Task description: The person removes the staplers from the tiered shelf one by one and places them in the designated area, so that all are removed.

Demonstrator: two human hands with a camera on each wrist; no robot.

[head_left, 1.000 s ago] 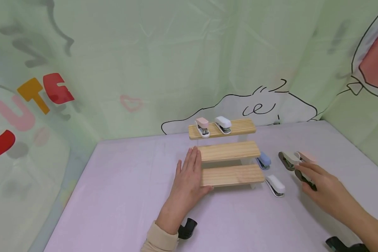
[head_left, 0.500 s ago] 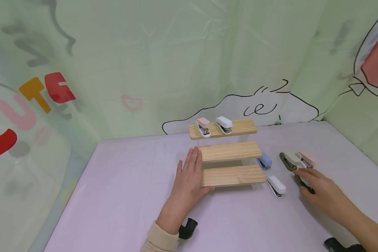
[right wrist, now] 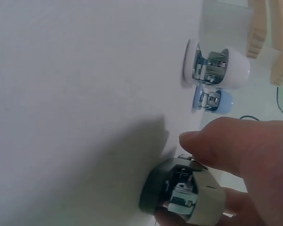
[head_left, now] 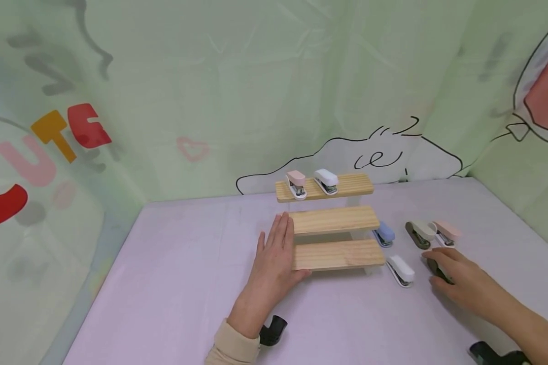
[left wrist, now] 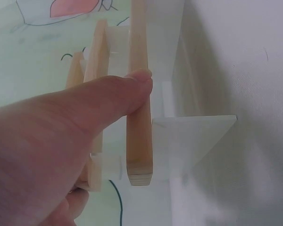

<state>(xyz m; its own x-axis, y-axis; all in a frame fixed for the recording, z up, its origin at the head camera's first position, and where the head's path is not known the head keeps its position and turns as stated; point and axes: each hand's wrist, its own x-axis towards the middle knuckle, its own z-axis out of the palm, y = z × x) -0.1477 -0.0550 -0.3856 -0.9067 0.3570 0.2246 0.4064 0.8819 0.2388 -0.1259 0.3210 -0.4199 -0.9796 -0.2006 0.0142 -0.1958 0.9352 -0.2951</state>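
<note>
A three-step wooden display rack (head_left: 338, 255) with clear supports stands mid-table. My left hand (head_left: 271, 263) rests along its left end with straight fingers; in the left wrist view the thumb (left wrist: 139, 82) lies on the lowest plank's front edge. My right hand (head_left: 468, 281) grips a stapler (right wrist: 205, 200) with a dark green base and pale grey-green top, thumb on one side and fingers on the other. A pink stapler (head_left: 296, 185) and a white stapler (head_left: 326, 181) sit on the top step.
Right of the rack stand a blue stapler (head_left: 384, 234) and another white stapler (head_left: 400, 271). Farther right are a second grey-green stapler (head_left: 421, 233) and a second pink stapler (head_left: 446, 233). A patterned green curtain (head_left: 255, 91) hangs behind the lilac table (head_left: 173, 284).
My right hand has shifted slightly left and towards me with the grey-green stapler, away from the pink one. The left hand has stayed at the rack's end.
</note>
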